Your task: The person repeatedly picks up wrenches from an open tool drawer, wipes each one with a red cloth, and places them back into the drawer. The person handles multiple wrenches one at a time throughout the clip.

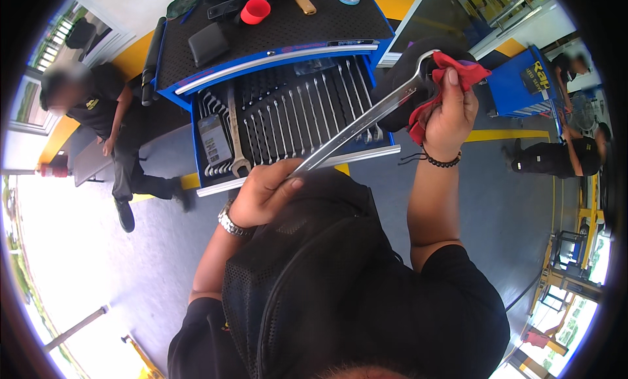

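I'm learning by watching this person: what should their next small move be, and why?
I'd probably draw the red cloth down the long wrench toward the left hand: the right hand holds the cloth at the wrench's upper end, the left grips its lower part, and most of the shank between them is uncovered.

2 o'clock: large yellow lettering on a black panel [538, 80] of a blue cabinet [507, 88]. 12 o'clock: red lettering along the front edge of a blue tool chest [171, 86]. 10 o'clock: small yellow print, too small to read, on a seated person's black shirt [98, 91].
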The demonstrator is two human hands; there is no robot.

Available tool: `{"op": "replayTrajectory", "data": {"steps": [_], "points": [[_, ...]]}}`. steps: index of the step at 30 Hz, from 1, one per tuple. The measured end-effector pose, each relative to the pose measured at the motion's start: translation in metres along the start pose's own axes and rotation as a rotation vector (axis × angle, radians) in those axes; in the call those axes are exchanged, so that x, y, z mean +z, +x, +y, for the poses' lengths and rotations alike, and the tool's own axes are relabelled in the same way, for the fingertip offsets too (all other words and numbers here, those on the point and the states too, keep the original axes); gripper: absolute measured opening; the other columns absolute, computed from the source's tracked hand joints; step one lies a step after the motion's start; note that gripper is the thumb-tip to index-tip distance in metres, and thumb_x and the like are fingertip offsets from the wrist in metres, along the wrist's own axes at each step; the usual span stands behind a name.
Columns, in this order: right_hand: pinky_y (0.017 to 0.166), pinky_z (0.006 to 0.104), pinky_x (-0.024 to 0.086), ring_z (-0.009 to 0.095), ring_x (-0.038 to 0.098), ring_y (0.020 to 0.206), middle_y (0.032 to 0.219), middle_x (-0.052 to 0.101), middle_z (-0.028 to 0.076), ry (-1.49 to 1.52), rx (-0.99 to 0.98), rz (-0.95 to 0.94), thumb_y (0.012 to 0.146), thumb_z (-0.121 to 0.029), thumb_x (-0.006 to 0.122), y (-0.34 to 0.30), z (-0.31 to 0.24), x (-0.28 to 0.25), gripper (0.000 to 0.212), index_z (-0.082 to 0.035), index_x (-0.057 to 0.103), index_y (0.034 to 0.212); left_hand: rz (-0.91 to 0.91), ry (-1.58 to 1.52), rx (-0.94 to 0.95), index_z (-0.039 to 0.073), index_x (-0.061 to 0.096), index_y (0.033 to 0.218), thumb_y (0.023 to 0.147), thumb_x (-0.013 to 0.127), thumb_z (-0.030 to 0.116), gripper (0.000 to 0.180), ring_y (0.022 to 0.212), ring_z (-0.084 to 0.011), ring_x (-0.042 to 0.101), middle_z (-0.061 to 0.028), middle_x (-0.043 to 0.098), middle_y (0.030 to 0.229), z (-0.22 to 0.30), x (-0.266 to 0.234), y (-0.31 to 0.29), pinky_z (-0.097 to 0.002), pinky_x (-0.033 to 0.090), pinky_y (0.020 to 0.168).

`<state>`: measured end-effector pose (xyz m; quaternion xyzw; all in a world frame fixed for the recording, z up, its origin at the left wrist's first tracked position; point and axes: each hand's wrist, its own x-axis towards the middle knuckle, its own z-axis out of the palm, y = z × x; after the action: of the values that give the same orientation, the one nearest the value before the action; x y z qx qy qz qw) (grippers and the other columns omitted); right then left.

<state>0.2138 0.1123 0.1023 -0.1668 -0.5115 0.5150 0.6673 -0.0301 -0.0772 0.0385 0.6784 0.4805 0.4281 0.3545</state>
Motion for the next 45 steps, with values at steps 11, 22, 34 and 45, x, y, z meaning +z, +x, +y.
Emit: {"op": "replayTrajectory", "data": {"steps": [11, 22, 34, 45], "points": [[0.096, 0.0331, 0.047, 0.016, 0.06, 0.108, 0.122, 0.064, 0.007, 0.246, 0.282, 0.029, 0.103, -0.023, 0.053, -0.013, 0.003, -0.029, 0.036, 0.002, 0.058, 0.129, -0.042, -0.445, -0.203, -0.008, 0.066, 0.118, 0.096, 0.064, 0.03, 0.044, 0.085, -0.0155, 0.065, -0.0111, 0.072, 0.096, -0.022, -0.024, -0.039, -0.0289, 0.049, 0.077], [0.093, 0.0433, 0.048, 0.027, 0.06, 0.106, 0.117, 0.061, 0.012, 0.593, 0.324, -0.162, 0.101, -0.035, 0.049, -0.049, 0.015, -0.014, 0.043, -0.003, 0.055, 0.129, -0.03, -0.706, -0.403, -0.008, 0.067, 0.112, 0.095, 0.066, 0.037, 0.048, 0.054, -0.0074, 0.047, 0.0003, 0.058, 0.068, -0.01, 0.004, -0.03, -0.0233, 0.035, 0.053], [0.066, 0.0319, 0.044, 0.013, 0.051, 0.063, 0.074, 0.051, 0.001, 0.891, 0.381, -0.5, 0.103, -0.036, 0.045, -0.014, -0.019, 0.019, 0.028, -0.01, 0.052, 0.1, -0.176, -0.517, -0.237, -0.007, 0.068, 0.114, 0.097, 0.063, 0.034, 0.044, 0.076, -0.0137, 0.062, -0.0103, 0.071, 0.091, -0.019, 0.009, -0.019, -0.0269, 0.048, 0.069], [0.072, 0.0379, 0.048, 0.026, 0.06, 0.073, 0.077, 0.059, 0.016, -0.085, -0.13, -0.111, 0.096, -0.046, 0.053, -0.007, -0.001, -0.013, 0.052, 0.006, 0.057, 0.089, -0.044, -1.076, -0.554, -0.012, 0.063, 0.101, 0.096, 0.065, 0.034, 0.047, 0.045, -0.0072, 0.036, -0.007, 0.056, 0.064, -0.029, 0.018, -0.02, -0.025, 0.027, 0.042]]}}
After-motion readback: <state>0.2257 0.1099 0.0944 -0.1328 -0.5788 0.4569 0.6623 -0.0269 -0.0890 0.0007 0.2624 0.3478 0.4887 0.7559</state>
